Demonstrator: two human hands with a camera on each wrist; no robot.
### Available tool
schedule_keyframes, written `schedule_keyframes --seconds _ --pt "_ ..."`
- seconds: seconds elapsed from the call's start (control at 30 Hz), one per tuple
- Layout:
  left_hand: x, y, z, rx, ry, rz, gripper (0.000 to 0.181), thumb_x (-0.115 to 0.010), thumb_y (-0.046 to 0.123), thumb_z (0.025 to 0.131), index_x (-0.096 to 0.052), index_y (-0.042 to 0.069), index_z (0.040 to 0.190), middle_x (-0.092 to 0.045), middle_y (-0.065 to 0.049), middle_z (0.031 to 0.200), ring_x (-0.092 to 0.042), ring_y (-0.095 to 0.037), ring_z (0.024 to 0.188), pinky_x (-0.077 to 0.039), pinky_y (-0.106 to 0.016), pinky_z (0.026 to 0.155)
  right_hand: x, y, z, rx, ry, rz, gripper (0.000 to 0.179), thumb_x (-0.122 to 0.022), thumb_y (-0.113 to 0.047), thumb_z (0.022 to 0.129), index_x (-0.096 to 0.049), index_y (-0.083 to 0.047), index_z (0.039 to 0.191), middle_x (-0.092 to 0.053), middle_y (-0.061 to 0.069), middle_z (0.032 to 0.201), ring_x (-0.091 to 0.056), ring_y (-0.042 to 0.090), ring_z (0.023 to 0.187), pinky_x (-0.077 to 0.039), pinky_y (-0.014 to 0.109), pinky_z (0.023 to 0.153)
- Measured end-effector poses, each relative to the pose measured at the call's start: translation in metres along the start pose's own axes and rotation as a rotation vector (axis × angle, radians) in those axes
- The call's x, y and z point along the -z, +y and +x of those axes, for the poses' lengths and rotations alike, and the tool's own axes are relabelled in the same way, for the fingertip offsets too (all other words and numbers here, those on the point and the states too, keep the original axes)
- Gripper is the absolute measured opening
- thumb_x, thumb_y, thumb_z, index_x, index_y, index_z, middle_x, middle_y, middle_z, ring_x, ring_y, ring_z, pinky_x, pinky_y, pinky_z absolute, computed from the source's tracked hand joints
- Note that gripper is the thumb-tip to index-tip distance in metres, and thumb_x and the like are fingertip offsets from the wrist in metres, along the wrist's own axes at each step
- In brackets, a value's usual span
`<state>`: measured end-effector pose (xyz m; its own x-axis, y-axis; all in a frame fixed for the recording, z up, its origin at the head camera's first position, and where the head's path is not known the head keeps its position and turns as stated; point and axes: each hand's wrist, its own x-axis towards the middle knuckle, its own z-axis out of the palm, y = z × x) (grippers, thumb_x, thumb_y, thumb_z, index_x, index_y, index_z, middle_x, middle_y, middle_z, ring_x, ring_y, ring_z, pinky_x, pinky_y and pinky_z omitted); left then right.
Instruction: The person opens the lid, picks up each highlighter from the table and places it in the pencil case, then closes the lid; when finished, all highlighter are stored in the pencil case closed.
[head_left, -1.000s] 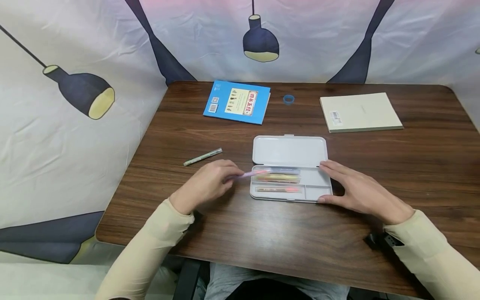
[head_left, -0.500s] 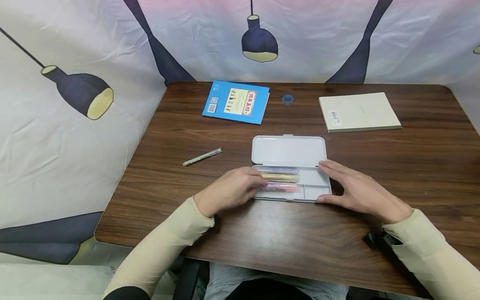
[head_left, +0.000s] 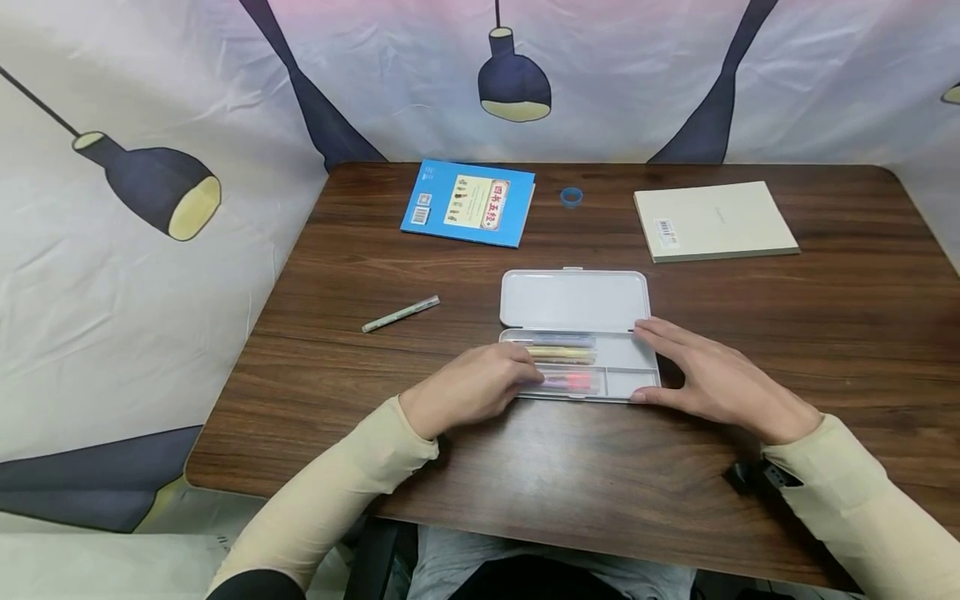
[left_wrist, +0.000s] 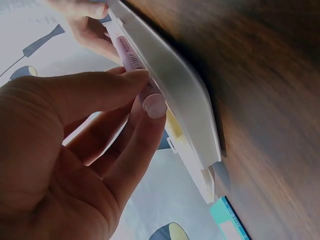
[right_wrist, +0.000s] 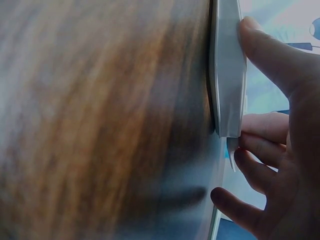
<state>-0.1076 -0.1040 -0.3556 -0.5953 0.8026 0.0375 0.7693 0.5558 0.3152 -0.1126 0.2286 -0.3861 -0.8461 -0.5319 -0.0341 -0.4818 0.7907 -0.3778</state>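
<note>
A white pencil case lies with its lid raised back in the head view. My left hand pinches a lilac pen between thumb and fingers, at its clear rounded end. That pen lies low over the front left compartment, where a pink part shows beyond my fingertips. Several pens, bluish and yellow, lie in the back compartment, partly covered by my left hand. My right hand holds the right end of the case, thumb at the front edge and fingers near the hinge.
A pale green pen lies left of the case on the wooden table. Farther back are a blue book, a blue tape roll and a cream book.
My left hand has moved right and slightly toward the front with the lilac pen, from the case's left edge to its front compartment. The right hand stays on the case.
</note>
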Motion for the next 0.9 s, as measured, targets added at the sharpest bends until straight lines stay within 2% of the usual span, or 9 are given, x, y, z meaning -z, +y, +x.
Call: schedule_keyframes --seconds 0.23,0.63,0.9 --pt "-0.0012 0.0007 0.0013 0.001 -0.007 0.009 0.022 -0.061 0.003 0.097 -0.077 0.012 0.109 -0.07 0.0 0.107 -0.065 -0.013 0.104 -0.053 -0.03 0.09 0.0006 0.0004 0.0005 0.003 0.002 -0.002 0.092 -0.069 -0.065 0.083 -0.043 -0.012 0.152 -0.036 0.008 0.159 -0.042 0.031 0.141 -0.042 0.053 0.104" --pt "-0.0027 0.0001 0.0039 0.009 -0.023 0.042 0.03 -0.058 -0.006 0.094 -0.077 0.013 0.108 -0.069 0.001 0.106 -0.065 -0.014 0.102 -0.054 -0.031 0.087 0.001 0.0014 0.0028 0.014 0.012 -0.005 0.092 -0.069 -0.065 0.082 -0.043 -0.012 0.152 -0.038 0.009 0.158 -0.043 0.032 0.14 -0.043 0.054 0.103" --pt "-0.0054 0.0011 0.0045 0.017 -0.021 0.044 0.027 -0.059 -0.003 0.095 -0.078 0.013 0.105 -0.07 0.001 0.104 -0.066 -0.013 0.1 -0.055 -0.03 0.085 0.0005 0.0009 0.0009 0.002 -0.018 -0.001 0.094 -0.065 -0.07 0.083 -0.041 -0.012 0.153 -0.036 0.01 0.159 -0.042 0.033 0.14 -0.042 0.055 0.103"
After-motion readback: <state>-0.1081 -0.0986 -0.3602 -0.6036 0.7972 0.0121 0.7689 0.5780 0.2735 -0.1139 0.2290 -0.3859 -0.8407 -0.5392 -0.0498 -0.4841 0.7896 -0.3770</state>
